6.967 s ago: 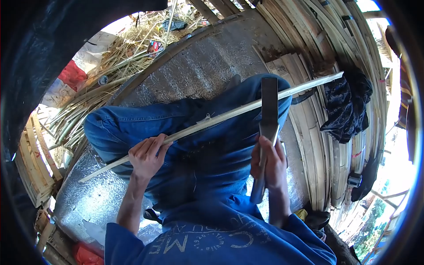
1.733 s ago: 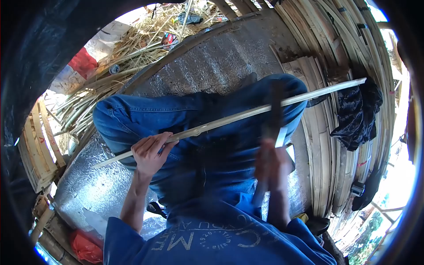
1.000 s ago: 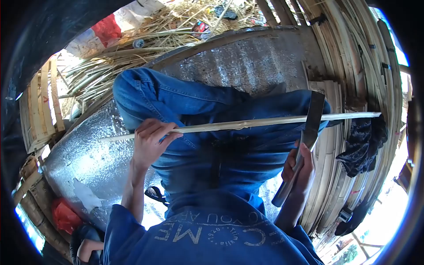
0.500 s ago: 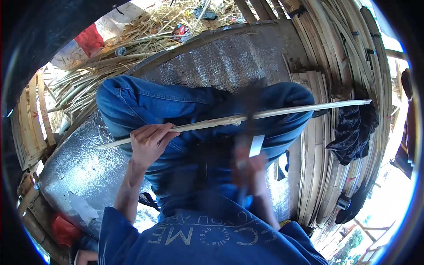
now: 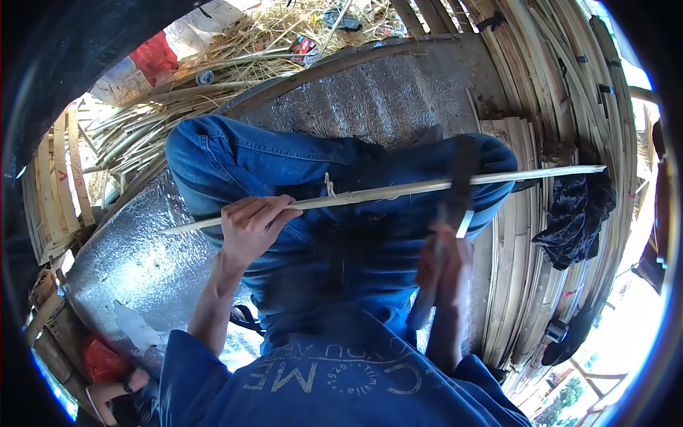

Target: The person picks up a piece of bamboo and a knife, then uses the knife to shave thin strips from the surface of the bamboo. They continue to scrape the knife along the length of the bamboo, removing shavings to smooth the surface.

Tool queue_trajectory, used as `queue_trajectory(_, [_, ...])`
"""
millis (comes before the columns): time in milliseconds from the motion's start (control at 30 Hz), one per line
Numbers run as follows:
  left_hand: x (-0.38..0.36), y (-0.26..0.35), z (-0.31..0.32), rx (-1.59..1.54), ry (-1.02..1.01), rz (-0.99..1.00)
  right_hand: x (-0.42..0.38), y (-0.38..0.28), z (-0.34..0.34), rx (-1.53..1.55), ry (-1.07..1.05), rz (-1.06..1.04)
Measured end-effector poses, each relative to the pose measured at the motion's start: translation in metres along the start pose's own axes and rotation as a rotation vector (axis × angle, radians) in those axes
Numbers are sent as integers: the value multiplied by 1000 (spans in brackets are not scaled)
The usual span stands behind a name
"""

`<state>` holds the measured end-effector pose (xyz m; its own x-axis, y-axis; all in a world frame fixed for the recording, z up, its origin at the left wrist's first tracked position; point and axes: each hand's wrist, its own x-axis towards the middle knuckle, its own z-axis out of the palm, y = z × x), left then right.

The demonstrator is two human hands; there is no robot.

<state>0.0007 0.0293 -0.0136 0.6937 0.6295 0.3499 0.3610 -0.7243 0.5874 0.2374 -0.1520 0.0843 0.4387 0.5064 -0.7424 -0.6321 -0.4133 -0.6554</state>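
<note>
A long pale bamboo strip [image 5: 388, 192] lies slantwise across my lap, above the crossed legs in jeans [image 5: 284, 160]. My left hand [image 5: 252, 222] is closed around it left of its middle, with the thin end sticking out beyond. A curled shaving [image 5: 329, 185] stands up from the strip a little right of that hand. My right hand [image 5: 447, 260], blurred by motion, is closed on the handle of a knife with a broad dark blade [image 5: 464, 167]. The blade crosses the strip over my right knee. A narrow white piece [image 5: 464, 224] shows beside the right hand.
Silvery foil matting [image 5: 128, 245] covers the floor around me. Stacked bamboo slats [image 5: 512, 263] line the right side, with a black plastic bag [image 5: 573, 217] on them. Loose bamboo strips and shavings [image 5: 242, 67] lie ahead. Another person's arm [image 5: 114, 391] shows at lower left.
My right hand and the knife have moved right along the strip, from near its middle to over my right knee. The curled shaving now stands up where the blade was near.
</note>
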Motion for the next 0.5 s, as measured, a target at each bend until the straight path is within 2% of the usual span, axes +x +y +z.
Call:
queue_trajectory(33, [2,0,1,15,16,24,0,-8,-4,87,14,-94])
queue_trajectory(67, [2,-1,2,15,18,21,11,24,-20,190,-74,67])
queue_trajectory(100, [1,-2,2,15,10,13,0,27,7,-415,-158,-216])
queue_trajectory(167, [2,-2,1,22,-4,15,-17,28,70,-275,-256,97])
queue_trajectory(200, [2,-2,-1,4,-13,7,-3,29,48,-212,-296,163])
queue_trajectory(233, [0,-3,-3,-17,-20,-11,5,35,26,-587,-220,-125])
queue_trajectory(300, [1,-2,-6,-20,-54,-33,6,-4,12,-92,5,134])
queue_trajectory(400, [11,-1,-14,-81,-150,-79,4,-44,-12,-117,67,-168])
queue_trajectory(500, [18,-2,-23,-183,-255,-145,2,-89,12,-202,33,-354])
